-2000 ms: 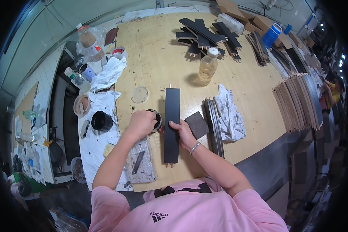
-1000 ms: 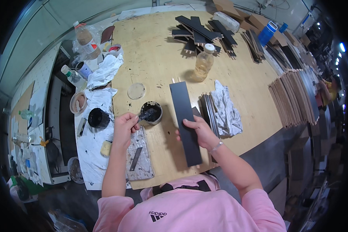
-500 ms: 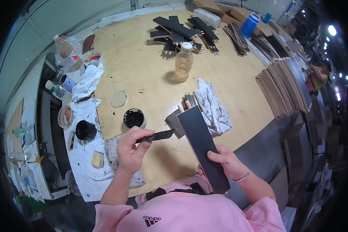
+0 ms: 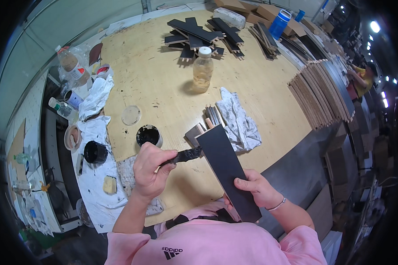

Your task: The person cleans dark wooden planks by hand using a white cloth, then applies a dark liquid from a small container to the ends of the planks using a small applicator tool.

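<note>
My left hand (image 4: 152,171) pinches a flat, black paint-coated strip (image 4: 188,155); whether it is a brush or a scrap of sponge I cannot tell. Its tip meets the left long edge of a black-faced wooden board (image 4: 229,170), near the far end. My right hand (image 4: 257,187) grips that board by its near part, thumb on the black face and fingers beneath. Wooden dowels (image 4: 209,123) show at the board's far end. Just beyond my left hand stands an open pot of black paint (image 4: 148,135). A grey block (image 4: 193,134) lies partly behind the board.
A stained cloth (image 4: 239,120) lies right of the board. Farther back are a bottle of yellowish liquid (image 4: 203,70) and piled black boards (image 4: 191,37). Stacked boards (image 4: 319,95) line the right edge. At left are a dark cup (image 4: 95,152) and a sponge (image 4: 110,184).
My left hand has moved slightly, bringing the strip's tip against the board's edge and bending it. The board has shifted a little left in view; the whole view has shifted slightly.
</note>
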